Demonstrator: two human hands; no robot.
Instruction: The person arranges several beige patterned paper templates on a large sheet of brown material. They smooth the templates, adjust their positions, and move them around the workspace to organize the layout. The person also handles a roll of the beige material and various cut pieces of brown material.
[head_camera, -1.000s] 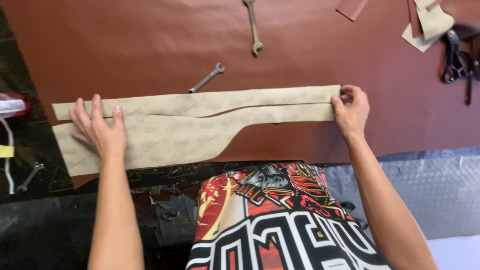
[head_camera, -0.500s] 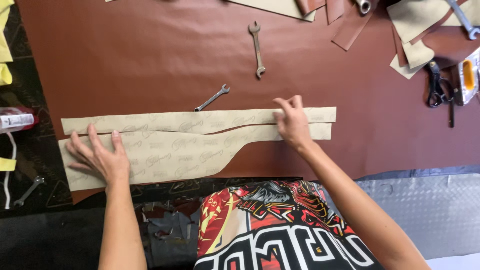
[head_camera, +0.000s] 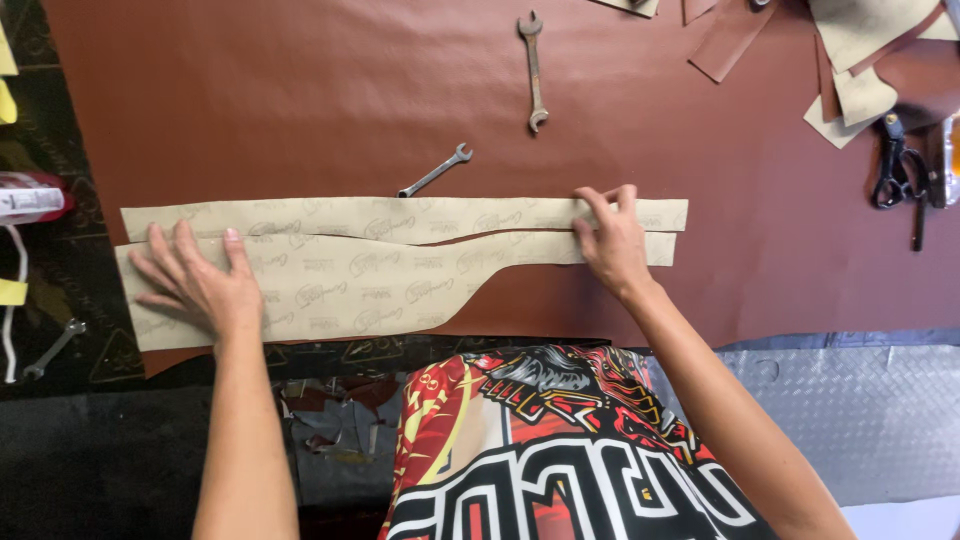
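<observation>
Brown leather sheet (head_camera: 300, 90): two paper patterns (head_camera: 400, 218) under two flat, spread hands (head_camera: 200, 285), three wrenches (head_camera: 437, 171).

— What is standing in the way on the brown leather sheet (head_camera: 250, 110)?

— Two wrenches: a small wrench (head_camera: 436, 172) is lying just beyond the paper pattern (head_camera: 400, 255), and a longer wrench (head_camera: 534, 72) is lying farther off, near the middle.

— And to the right?

— Scissors (head_camera: 893, 172) and paper scraps (head_camera: 860, 60) are crowding the far right corner. Between them and the wrenches, bare leather is lying open.

— The left?

— The far left stretch is staying unobstructed.
</observation>
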